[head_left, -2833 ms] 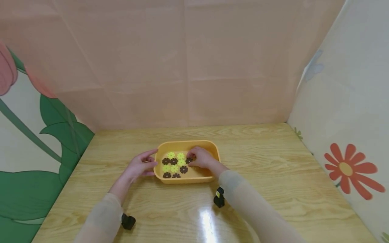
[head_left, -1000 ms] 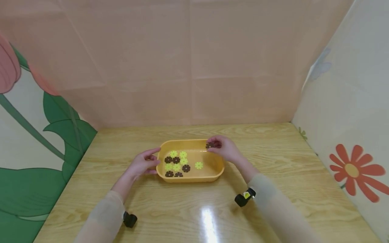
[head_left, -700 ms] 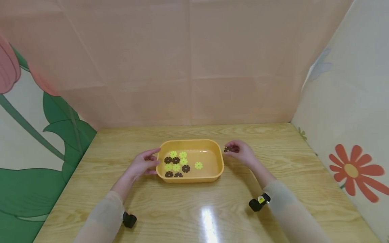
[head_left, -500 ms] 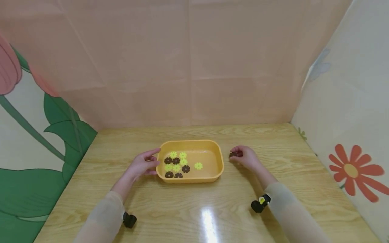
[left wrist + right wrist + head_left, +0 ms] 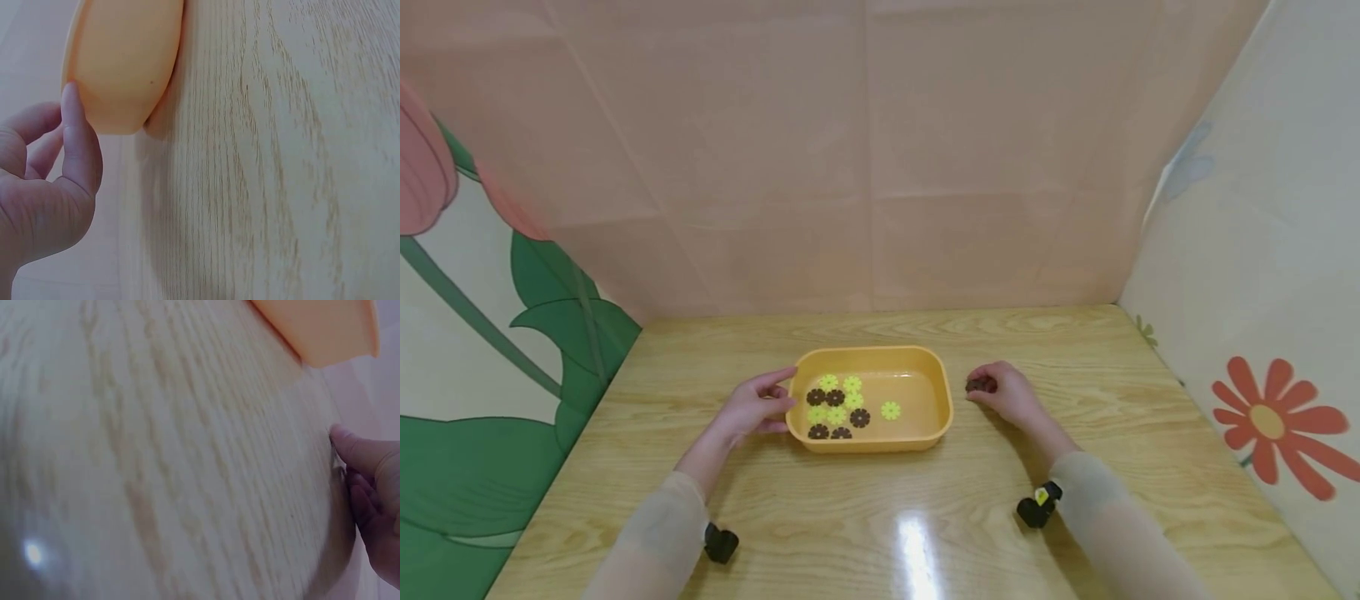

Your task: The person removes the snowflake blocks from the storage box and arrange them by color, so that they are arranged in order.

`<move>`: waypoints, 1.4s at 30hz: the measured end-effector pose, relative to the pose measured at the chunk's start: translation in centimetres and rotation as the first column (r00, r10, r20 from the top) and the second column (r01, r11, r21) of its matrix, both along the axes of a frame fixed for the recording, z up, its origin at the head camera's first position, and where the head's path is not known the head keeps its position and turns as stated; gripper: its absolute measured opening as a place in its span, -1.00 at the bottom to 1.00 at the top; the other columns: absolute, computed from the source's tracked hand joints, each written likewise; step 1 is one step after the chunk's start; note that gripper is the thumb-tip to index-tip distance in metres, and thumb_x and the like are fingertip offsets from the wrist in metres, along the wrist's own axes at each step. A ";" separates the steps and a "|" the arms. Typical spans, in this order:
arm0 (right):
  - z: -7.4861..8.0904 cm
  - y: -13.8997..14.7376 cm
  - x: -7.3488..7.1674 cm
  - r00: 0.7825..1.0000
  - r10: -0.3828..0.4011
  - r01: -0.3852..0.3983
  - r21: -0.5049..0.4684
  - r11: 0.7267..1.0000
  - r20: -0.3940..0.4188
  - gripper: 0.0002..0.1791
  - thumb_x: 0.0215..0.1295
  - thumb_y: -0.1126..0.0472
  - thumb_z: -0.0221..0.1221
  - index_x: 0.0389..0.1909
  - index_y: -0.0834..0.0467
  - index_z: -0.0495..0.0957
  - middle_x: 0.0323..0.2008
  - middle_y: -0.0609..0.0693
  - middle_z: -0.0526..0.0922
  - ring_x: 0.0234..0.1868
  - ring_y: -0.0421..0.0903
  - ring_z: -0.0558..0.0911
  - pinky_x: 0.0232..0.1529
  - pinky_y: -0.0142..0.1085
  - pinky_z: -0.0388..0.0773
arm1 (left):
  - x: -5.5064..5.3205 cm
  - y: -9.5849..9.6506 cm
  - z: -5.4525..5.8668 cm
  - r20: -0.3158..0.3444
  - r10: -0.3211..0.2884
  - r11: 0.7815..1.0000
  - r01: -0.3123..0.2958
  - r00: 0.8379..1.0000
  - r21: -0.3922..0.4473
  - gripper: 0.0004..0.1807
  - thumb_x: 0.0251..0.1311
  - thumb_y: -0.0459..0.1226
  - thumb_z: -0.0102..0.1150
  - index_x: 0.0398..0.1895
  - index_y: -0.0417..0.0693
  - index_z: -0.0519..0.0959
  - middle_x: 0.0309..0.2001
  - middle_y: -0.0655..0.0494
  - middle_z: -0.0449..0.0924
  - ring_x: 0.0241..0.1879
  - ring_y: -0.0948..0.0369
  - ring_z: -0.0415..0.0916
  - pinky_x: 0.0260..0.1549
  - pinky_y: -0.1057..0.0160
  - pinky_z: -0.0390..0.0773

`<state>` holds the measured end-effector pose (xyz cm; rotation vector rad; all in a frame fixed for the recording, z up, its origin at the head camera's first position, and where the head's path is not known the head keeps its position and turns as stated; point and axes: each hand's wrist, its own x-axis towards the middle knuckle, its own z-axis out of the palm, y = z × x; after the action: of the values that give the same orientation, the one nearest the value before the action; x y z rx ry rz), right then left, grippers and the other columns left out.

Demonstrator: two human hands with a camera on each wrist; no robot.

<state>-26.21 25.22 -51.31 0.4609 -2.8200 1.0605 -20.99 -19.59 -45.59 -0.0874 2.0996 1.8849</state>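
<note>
A yellow plastic basin point(image 5: 872, 446) stands in the middle of the table. Inside it, mostly toward the left, lie several lime-yellow flower-shaped discs point(image 5: 891, 410) and several dark brown ones point(image 5: 860, 418). My left hand point(image 5: 752, 406) touches the basin's left end with thumb and fingertips, the fingers fairly straight; the left wrist view shows a fingertip against the rim. To the right of the basin, my right hand point(image 5: 1009, 392) pinches a brown flower-shaped disc point(image 5: 977, 385) low at the tabletop. The fingers hide part of this disc.
The wooden table point(image 5: 850, 517) runs back to a pink cloth wall point(image 5: 865, 208). Side panels with painted flowers border it left and right. A small black wrist camera point(image 5: 721, 543) hangs at the left wrist, another black camera point(image 5: 1034, 510) at the right.
My right hand has lifted a brown disc out of the basin, carried it right over the rim and lowered it to the table. The left hand stays at the basin's left end.
</note>
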 end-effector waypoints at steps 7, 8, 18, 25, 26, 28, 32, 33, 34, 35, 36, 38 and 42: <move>-0.4 -0.1 0.2 0.998 -0.045 0.045 0.004 0.999 -0.033 -0.70 0.17 0.21 0.43 -0.11 0.23 0.68 -0.20 0.11 0.55 -0.20 0.01 0.53 -0.16 -0.12 0.57 | 0.0 0.0 -0.1 0.013 0.007 1.000 -0.007 1.000 -0.004 -0.30 0.23 -0.48 0.25 0.46 -0.03 0.33 -0.14 -0.10 0.38 -0.28 0.12 0.50 -0.28 0.11 0.75; -0.4 -0.1 0.1 0.998 -0.050 0.050 0.005 0.999 -0.031 -0.70 0.18 0.20 0.42 -0.10 0.23 0.68 -0.19 0.11 0.55 -0.19 0.02 0.54 -0.15 -0.11 0.57 | 0.0 0.0 -0.1 0.013 0.005 1.000 -0.005 1.000 -0.006 -0.29 0.23 -0.48 0.25 0.46 -0.03 0.32 -0.13 -0.10 0.38 -0.28 0.12 0.50 -0.28 0.10 0.75; -0.4 -1.1 -0.2 0.995 -0.057 0.057 0.003 0.998 -0.079 -0.70 0.16 0.17 0.44 -0.13 0.23 0.69 -0.21 0.11 0.58 -0.19 0.04 0.56 -0.14 -0.08 0.58 | 0.0 -0.2 -0.1 0.005 -0.001 1.000 0.001 1.000 0.000 -0.30 0.24 -0.49 0.23 0.46 -0.06 0.30 -0.14 -0.09 0.38 -0.29 0.15 0.51 -0.29 0.13 0.75; -0.9 -1.3 -0.7 0.992 -0.083 0.079 -0.052 0.996 -0.091 -0.67 0.15 0.18 0.44 -0.12 0.26 0.68 -0.20 0.14 0.60 -0.20 0.06 0.57 -0.14 -0.09 0.58 | 0.1 -0.2 -0.1 0.001 -0.007 1.000 0.007 1.000 -0.001 -0.29 0.25 -0.48 0.23 0.47 -0.05 0.30 -0.14 -0.10 0.38 -0.30 0.14 0.51 -0.29 0.12 0.75; -1.0 -1.3 -0.7 0.992 -0.092 0.086 -0.074 0.994 -0.081 -0.67 0.16 0.18 0.44 -0.12 0.27 0.68 -0.18 0.16 0.60 -0.19 0.06 0.58 -0.13 -0.09 0.59 | 0.1 -0.2 -0.1 -0.001 -0.008 1.000 0.008 1.000 -0.001 -0.29 0.25 -0.48 0.23 0.47 -0.06 0.30 -0.14 -0.10 0.38 -0.30 0.14 0.51 -0.29 0.12 0.75; -1.0 -1.2 -0.6 0.993 -0.106 0.099 -0.121 0.988 -0.054 -0.66 0.19 0.19 0.41 -0.09 0.30 0.66 -0.15 0.18 0.61 -0.18 0.07 0.59 -0.12 -0.11 0.60 | 0.1 -0.2 -0.1 -0.001 -0.006 1.000 0.006 1.000 -0.002 -0.29 0.25 -0.48 0.23 0.47 -0.05 0.30 -0.15 -0.09 0.38 -0.31 0.15 0.51 -0.30 0.12 0.75; -0.7 -0.8 -0.3 0.993 -0.114 0.110 -0.184 0.977 -0.007 -0.62 0.25 0.19 0.37 0.01 0.31 0.62 -0.13 0.19 0.62 -0.17 0.04 0.59 -0.13 -0.21 0.59 | 0.1 -0.2 0.0 0.000 -0.001 1.000 0.001 1.000 -0.004 -0.29 0.25 -0.48 0.23 0.47 -0.05 0.30 -0.14 -0.09 0.38 -0.31 0.15 0.51 -0.30 0.13 0.75; -0.7 -0.7 -0.2 0.994 -0.109 0.106 -0.200 0.974 -0.002 -0.61 0.26 0.19 0.35 0.03 0.33 0.60 -0.13 0.19 0.63 -0.17 0.03 0.59 -0.13 -0.24 0.59 | 0.1 -0.1 0.0 0.000 -0.001 1.000 0.001 1.000 -0.006 -0.29 0.25 -0.48 0.23 0.47 -0.05 0.30 -0.14 -0.09 0.38 -0.31 0.14 0.51 -0.30 0.13 0.75; -0.6 -0.6 -0.1 0.995 -0.103 0.101 -0.215 0.971 0.001 -0.60 0.28 0.20 0.34 0.05 0.34 0.59 -0.14 0.20 0.63 -0.18 0.01 0.59 -0.15 -0.29 0.58 | 0.1 -0.1 0.1 0.000 0.000 1.000 0.000 1.000 -0.006 -0.29 0.24 -0.48 0.24 0.47 -0.05 0.30 -0.14 -0.09 0.38 -0.31 0.14 0.51 -0.30 0.13 0.75; -0.6 -0.5 -0.1 0.995 -0.102 0.100 -0.232 0.968 0.004 -0.59 0.28 0.20 0.34 0.06 0.35 0.58 -0.15 0.20 0.64 -0.19 -0.01 0.58 -0.17 -0.34 0.58 | 0.1 -0.1 0.1 0.002 0.002 1.000 -0.002 1.000 -0.005 -0.29 0.24 -0.49 0.24 0.46 -0.05 0.31 -0.14 -0.10 0.38 -0.31 0.14 0.51 -0.29 0.13 0.75; -0.6 -0.4 0.0 0.995 -0.100 0.099 -0.252 0.963 0.009 -0.59 0.29 0.22 0.33 0.07 0.36 0.57 -0.17 0.20 0.64 -0.20 -0.03 0.57 -0.19 -0.39 0.56 | 0.1 -0.1 0.1 0.002 0.002 1.000 -0.002 1.000 -0.005 -0.29 0.23 -0.49 0.24 0.46 -0.05 0.31 -0.14 -0.10 0.38 -0.31 0.14 0.51 -0.29 0.13 0.75; -0.5 -0.2 0.2 0.995 -0.096 0.096 -0.272 0.957 0.015 -0.59 0.31 0.23 0.31 0.07 0.39 0.56 -0.19 0.20 0.63 -0.22 -0.07 0.56 -0.23 -0.47 0.53 | 0.0 0.0 0.1 -0.002 -0.003 1.000 0.003 1.000 -0.004 -0.29 0.23 -0.49 0.23 0.46 -0.06 0.30 -0.13 -0.10 0.38 -0.30 0.14 0.51 -0.29 0.13 0.75; -0.1 -0.2 0.5 0.994 -0.100 0.106 -0.273 0.956 0.035 -0.58 0.32 0.21 0.30 0.09 0.38 0.55 -0.19 0.19 0.61 -0.21 -0.07 0.55 -0.24 -0.49 0.53 | 0.0 0.0 0.2 -0.002 -0.004 1.000 0.004 1.000 -0.001 -0.30 0.24 -0.49 0.23 0.46 -0.07 0.30 -0.14 -0.09 0.38 -0.31 0.15 0.50 -0.31 0.14 0.75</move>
<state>-25.71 25.01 -51.41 0.2731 -2.6210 1.4117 -20.97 -19.62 -45.43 -0.0816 2.1009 1.8821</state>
